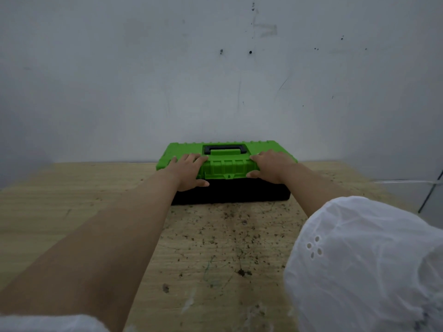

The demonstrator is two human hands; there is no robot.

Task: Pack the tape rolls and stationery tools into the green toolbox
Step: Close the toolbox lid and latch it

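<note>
One green plastic toolbox with a black base, lid down, sits at the far edge of the speckled wooden tabletop, about midway along it and close against the pale grey wall. One black carry handle lies flat in the lid's recess. Two hands are on the lid's front edge. Left hand: fingers spread flat on top, thumb against the front face. Right hand: fingers laid straight over the lid's right part, thumb on the front face. Two white fabric sleeves show, the right sleeve with eyelet holes, the left sleeve at the bottom edge.
</note>
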